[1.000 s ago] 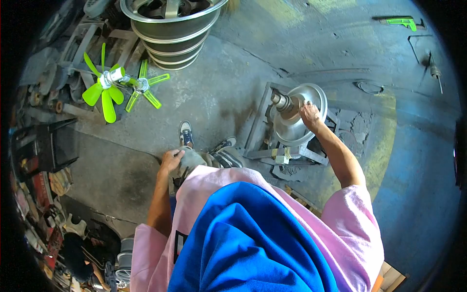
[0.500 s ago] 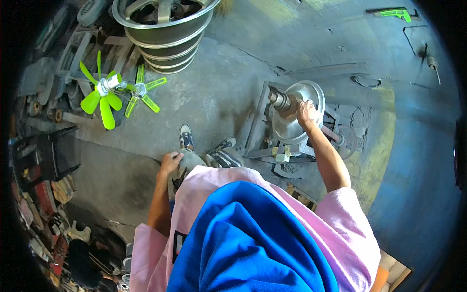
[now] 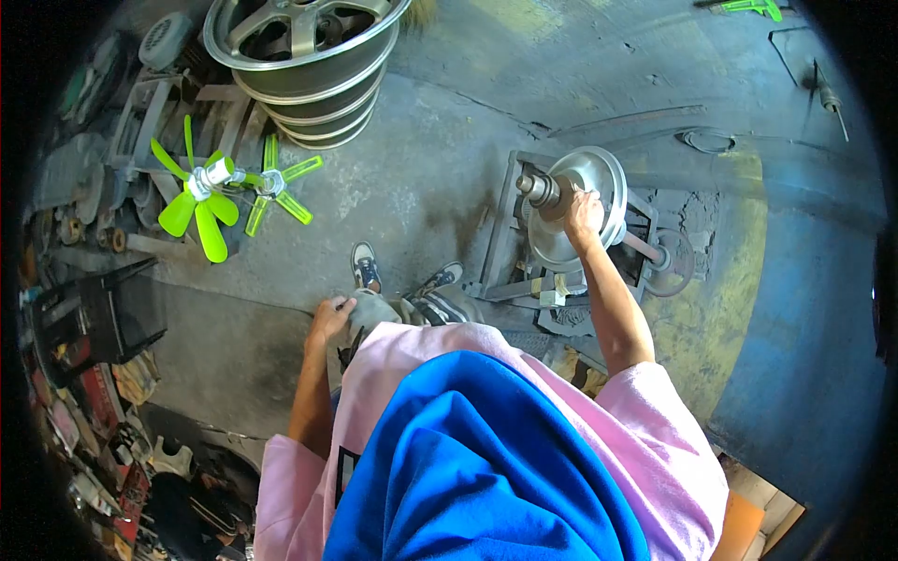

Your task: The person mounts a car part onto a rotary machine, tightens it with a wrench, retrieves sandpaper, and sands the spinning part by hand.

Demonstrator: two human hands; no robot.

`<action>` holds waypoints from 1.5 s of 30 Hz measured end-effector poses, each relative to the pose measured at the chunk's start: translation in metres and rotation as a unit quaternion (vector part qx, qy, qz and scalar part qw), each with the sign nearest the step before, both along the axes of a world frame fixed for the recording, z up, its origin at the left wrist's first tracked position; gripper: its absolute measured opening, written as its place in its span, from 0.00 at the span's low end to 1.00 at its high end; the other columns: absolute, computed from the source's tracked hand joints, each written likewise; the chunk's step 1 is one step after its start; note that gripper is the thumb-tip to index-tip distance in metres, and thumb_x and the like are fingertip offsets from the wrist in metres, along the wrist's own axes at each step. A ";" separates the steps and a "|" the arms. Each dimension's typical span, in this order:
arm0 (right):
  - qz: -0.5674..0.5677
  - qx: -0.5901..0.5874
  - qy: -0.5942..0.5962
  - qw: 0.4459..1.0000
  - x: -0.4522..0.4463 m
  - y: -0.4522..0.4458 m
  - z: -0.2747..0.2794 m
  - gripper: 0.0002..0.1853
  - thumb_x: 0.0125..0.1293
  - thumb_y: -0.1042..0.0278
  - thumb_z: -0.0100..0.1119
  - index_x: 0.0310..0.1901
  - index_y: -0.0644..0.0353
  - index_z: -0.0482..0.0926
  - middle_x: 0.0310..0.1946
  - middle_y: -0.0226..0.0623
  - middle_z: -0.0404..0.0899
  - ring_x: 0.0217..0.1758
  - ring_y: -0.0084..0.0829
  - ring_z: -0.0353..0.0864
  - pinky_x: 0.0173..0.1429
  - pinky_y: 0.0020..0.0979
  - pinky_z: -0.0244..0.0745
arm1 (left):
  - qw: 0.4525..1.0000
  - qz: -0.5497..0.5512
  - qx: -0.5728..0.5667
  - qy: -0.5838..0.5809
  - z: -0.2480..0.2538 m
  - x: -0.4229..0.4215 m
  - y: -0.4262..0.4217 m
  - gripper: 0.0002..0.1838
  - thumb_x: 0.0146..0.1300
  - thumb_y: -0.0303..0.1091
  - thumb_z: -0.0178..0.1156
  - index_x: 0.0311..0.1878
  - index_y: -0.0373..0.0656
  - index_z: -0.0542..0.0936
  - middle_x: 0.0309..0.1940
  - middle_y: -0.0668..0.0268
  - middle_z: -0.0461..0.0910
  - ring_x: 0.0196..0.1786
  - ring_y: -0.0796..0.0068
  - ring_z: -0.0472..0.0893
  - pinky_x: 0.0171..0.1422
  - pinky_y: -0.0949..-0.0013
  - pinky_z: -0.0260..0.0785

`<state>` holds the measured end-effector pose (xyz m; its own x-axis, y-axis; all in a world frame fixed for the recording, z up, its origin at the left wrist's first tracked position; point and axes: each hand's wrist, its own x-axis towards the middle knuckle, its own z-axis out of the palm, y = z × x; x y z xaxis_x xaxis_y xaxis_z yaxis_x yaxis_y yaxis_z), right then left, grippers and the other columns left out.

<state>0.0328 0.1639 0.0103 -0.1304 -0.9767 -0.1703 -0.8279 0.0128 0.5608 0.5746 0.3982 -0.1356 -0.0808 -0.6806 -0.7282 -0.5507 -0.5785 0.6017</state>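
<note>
I stand on a grey concrete floor [image 3: 412,168], scuffed and darkly smudged in places, with a thin seam [image 3: 238,296] crossing its left part. From its right edge rises a blue-grey wall [image 3: 608,75] — pitted and cracked, rubbed with yellow patches [image 3: 739,252], deeper blue towards my right. By the floor's left edge I have a bright green fan [image 3: 198,187] on splayed legs, grey metal frames [image 3: 150,122] beyond it, and jumbled clutter [image 3: 94,449] nearer me. Pale light reaches mid-floor — the left edge is dimmer.
</note>
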 end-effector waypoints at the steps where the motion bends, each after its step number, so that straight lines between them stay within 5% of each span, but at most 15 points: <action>1: 0.000 0.000 0.000 1.000 -0.001 0.000 -0.001 0.12 0.66 0.66 0.57 0.48 0.59 0.81 0.42 0.46 0.81 0.42 0.36 0.84 0.43 0.32 0.82 | 1.000 0.007 0.009 0.007 0.000 -0.001 0.001 0.30 0.68 0.56 0.61 0.55 0.34 0.84 0.51 0.43 0.85 0.57 0.49 0.84 0.62 0.57 0.73; 6: 0.071 0.007 0.007 0.997 0.000 0.004 0.011 0.12 0.66 0.67 0.57 0.49 0.58 0.80 0.40 0.46 0.81 0.40 0.37 0.86 0.43 0.33 0.84 | 0.999 0.009 0.020 0.025 -0.009 0.002 0.002 0.30 0.67 0.56 0.62 0.55 0.35 0.84 0.51 0.43 0.85 0.57 0.50 0.84 0.62 0.57 0.74; 10: 0.010 -0.042 -0.012 0.999 -0.009 0.007 -0.009 0.12 0.65 0.67 0.58 0.50 0.57 0.80 0.40 0.45 0.81 0.41 0.36 0.85 0.42 0.32 0.83 | 1.000 -0.007 0.020 0.009 -0.010 0.002 0.002 0.30 0.67 0.57 0.62 0.55 0.36 0.85 0.51 0.44 0.85 0.57 0.51 0.84 0.61 0.57 0.74; 16: 0.068 0.031 0.063 0.995 0.003 0.010 0.009 0.14 0.64 0.66 0.59 0.50 0.60 0.80 0.41 0.44 0.81 0.43 0.34 0.84 0.42 0.29 0.83 | 0.999 -0.009 0.030 0.015 -0.004 -0.001 0.003 0.30 0.67 0.57 0.62 0.54 0.36 0.85 0.50 0.43 0.85 0.56 0.50 0.85 0.61 0.57 0.74; 22: -0.069 -0.007 -0.076 0.995 0.008 0.005 0.007 0.14 0.69 0.63 0.55 0.48 0.65 0.80 0.42 0.47 0.82 0.44 0.38 0.87 0.43 0.31 0.83 | 0.999 -0.034 0.020 0.029 -0.008 -0.003 0.008 0.29 0.67 0.57 0.62 0.53 0.36 0.85 0.49 0.44 0.86 0.55 0.50 0.85 0.60 0.57 0.74; 25: 0.000 0.047 0.029 0.998 0.013 -0.001 0.017 0.13 0.71 0.63 0.54 0.46 0.63 0.83 0.41 0.47 0.82 0.44 0.39 0.88 0.44 0.33 0.83 | 0.999 -0.024 0.000 0.025 -0.014 -0.003 0.008 0.29 0.68 0.56 0.61 0.52 0.36 0.85 0.48 0.44 0.86 0.54 0.50 0.85 0.59 0.57 0.74; 29: 0.058 0.142 0.159 0.975 0.013 -0.006 0.030 0.10 0.68 0.62 0.57 0.42 0.48 0.89 0.40 0.33 0.86 0.50 0.33 0.85 0.41 0.32 0.82 | 0.999 -0.044 0.000 0.025 -0.014 -0.004 0.001 0.29 0.68 0.56 0.61 0.52 0.34 0.85 0.49 0.45 0.86 0.54 0.51 0.85 0.58 0.57 0.74; 38: 0.025 0.149 0.165 0.975 0.038 0.006 0.056 0.10 0.67 0.63 0.59 0.42 0.50 0.89 0.41 0.35 0.85 0.51 0.34 0.84 0.34 0.39 0.83 | 0.999 -0.018 0.007 0.046 -0.023 -0.003 0.002 0.30 0.67 0.55 0.63 0.53 0.32 0.85 0.50 0.45 0.86 0.55 0.53 0.85 0.60 0.58 0.74; 45: 0.012 0.096 0.114 0.989 0.018 0.006 0.032 0.09 0.67 0.64 0.60 0.41 0.52 0.89 0.40 0.38 0.84 0.49 0.35 0.85 0.40 0.34 0.84 | 0.999 -0.033 0.005 0.033 -0.047 0.009 0.012 0.32 0.67 0.55 0.64 0.56 0.31 0.84 0.52 0.43 0.85 0.57 0.52 0.85 0.62 0.59 0.74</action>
